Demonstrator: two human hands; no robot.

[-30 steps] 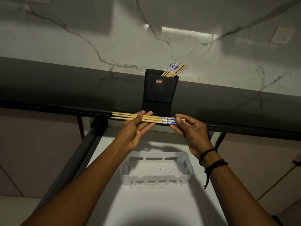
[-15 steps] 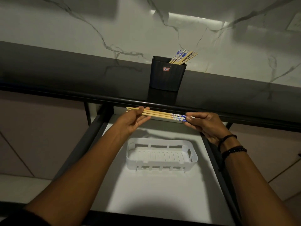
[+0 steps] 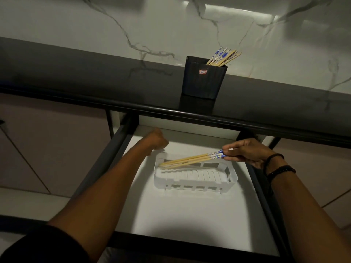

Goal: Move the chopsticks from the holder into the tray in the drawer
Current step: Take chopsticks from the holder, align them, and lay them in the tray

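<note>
My right hand (image 3: 247, 151) pinches the blue-patterned ends of a few wooden chopsticks (image 3: 190, 160). Their plain tips slope down into the left end of the white slotted tray (image 3: 195, 185), which lies in the open drawer (image 3: 190, 215). My left hand (image 3: 156, 140) hovers just beyond the tray's far left corner, fingers curled, holding nothing. On the dark counter above stands the black holder (image 3: 204, 80) with several more chopsticks (image 3: 224, 57) leaning out to the right.
The dark counter edge (image 3: 171, 109) overhangs the back of the drawer. Black drawer rails (image 3: 106, 158) run along both sides, and a black front rail (image 3: 190, 243) crosses below. A marble wall (image 3: 171, 25) rises behind the counter.
Both hands dropped from the counter edge into the drawer. My left hand let go of the chopsticks and pulled away left; my right hand lowered their tips into the tray.
</note>
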